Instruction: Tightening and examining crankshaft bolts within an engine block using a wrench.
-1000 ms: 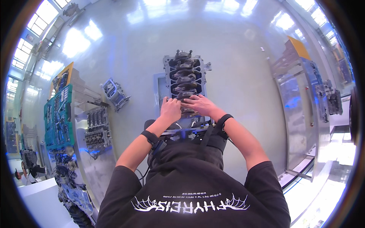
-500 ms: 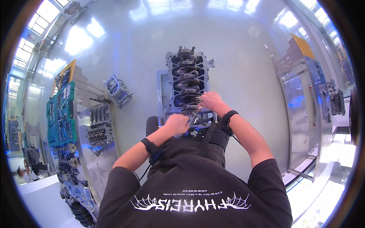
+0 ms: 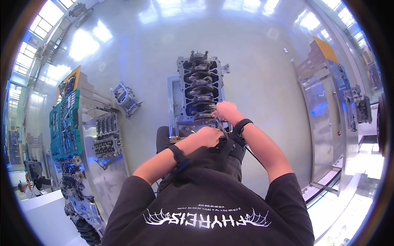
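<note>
A grey engine block (image 3: 200,90) lies on a stand in front of me, its crank bearing caps facing up. My right hand (image 3: 227,112) rests at the block's near end and grips the top of a thin metal tool (image 3: 219,125). My left hand (image 3: 209,136) is closed just below it, at the lower end of the same tool, by the block's near edge. Both wrists wear black bands. What the tool's tip touches is hidden by my hands.
A metal workbench on my left carries a green tool tray (image 3: 65,123), a cylinder head (image 3: 107,135) and gears. A small engine part (image 3: 125,98) sits on the floor. A steel cart (image 3: 328,106) with parts stands to my right. A person (image 3: 30,186) is at far left.
Both hands have drawn back from the middle of the block to its near end. The left hand dropped lower, and a thin tool now shows between the hands.
</note>
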A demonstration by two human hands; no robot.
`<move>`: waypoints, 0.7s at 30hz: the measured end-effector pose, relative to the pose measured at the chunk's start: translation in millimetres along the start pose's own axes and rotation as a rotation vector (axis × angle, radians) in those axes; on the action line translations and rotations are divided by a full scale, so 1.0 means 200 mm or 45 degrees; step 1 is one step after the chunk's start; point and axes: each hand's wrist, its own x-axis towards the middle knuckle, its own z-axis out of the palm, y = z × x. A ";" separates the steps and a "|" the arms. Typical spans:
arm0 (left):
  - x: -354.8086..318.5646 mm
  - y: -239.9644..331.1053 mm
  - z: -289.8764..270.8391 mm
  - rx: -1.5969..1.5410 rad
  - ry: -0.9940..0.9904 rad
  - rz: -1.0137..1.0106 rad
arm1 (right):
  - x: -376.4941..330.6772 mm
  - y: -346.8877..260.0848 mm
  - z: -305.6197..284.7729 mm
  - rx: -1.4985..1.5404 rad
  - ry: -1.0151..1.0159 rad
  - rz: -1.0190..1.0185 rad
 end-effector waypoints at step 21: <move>0.22 -0.13 0.06 -0.027 0.202 -0.209 | 0.00 -0.05 0.06 -0.014 0.086 -0.009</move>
